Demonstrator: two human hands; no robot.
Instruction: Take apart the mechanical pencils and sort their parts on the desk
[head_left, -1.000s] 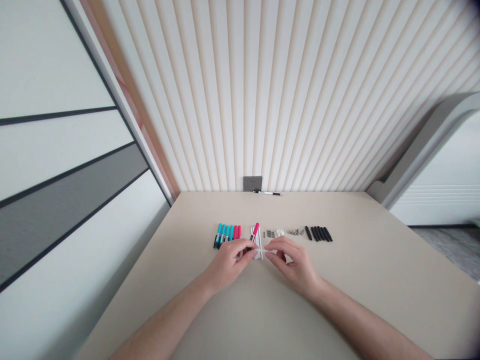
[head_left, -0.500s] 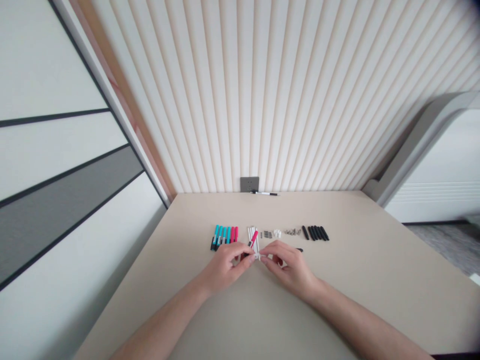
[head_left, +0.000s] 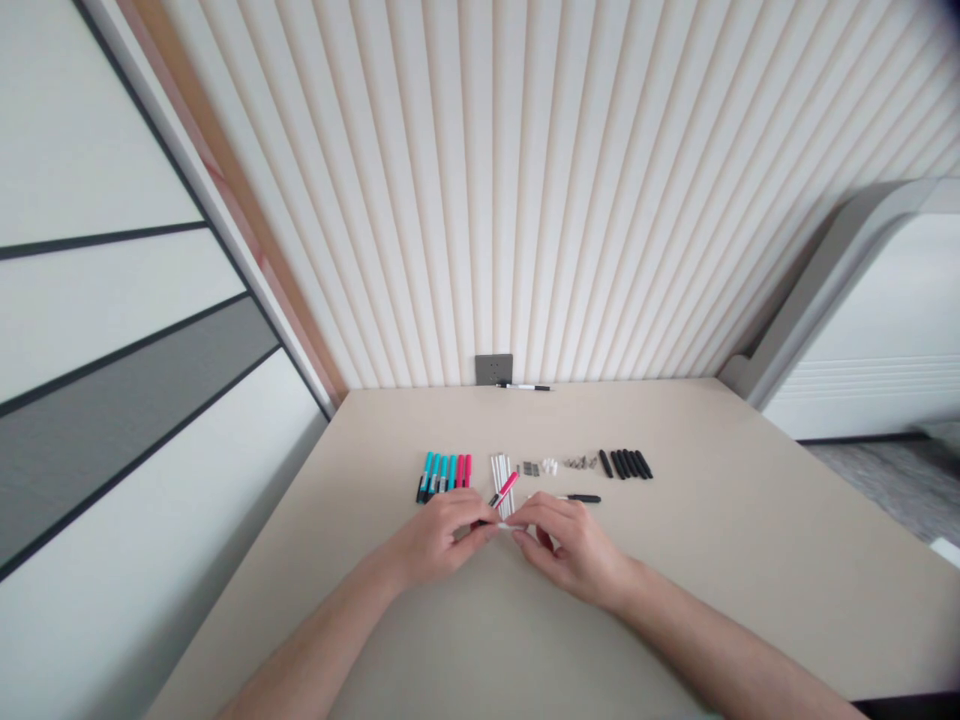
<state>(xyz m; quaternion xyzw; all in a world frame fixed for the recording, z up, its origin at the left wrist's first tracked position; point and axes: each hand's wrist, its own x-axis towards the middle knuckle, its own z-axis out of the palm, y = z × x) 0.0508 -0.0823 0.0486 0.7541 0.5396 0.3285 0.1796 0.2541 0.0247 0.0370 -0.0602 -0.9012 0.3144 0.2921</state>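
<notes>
My left hand (head_left: 448, 530) is closed, its thumb and index finger pinched on a dark pen part. A pink and black pen part (head_left: 509, 486) sticks up beyond those fingers and appears to be held in the same hand. Facing it, my right hand (head_left: 564, 540) pinches a thin white pen part (head_left: 507, 525) that runs between the fingertips of both hands. Whether the white part sits inside the dark one is hidden. Just beyond the fingers lie several white pen refills (head_left: 501, 470). A black pen piece (head_left: 585, 498) with a white end lies beyond my right hand.
Turquoise pens (head_left: 435, 472) and pink pens (head_left: 463, 470) lie in a row at left. Small grey pieces (head_left: 531, 468), white plugs (head_left: 550, 466), metal clips (head_left: 581, 463) and black caps (head_left: 626, 464) stretch rightward. A white and black pen (head_left: 529, 387) rests by the wall socket (head_left: 493, 369).
Both hands have come slightly nearer to me, still fingertip to fingertip. The pink part has tilted further and moved nearer. More of the black pen piece beyond my right hand shows.
</notes>
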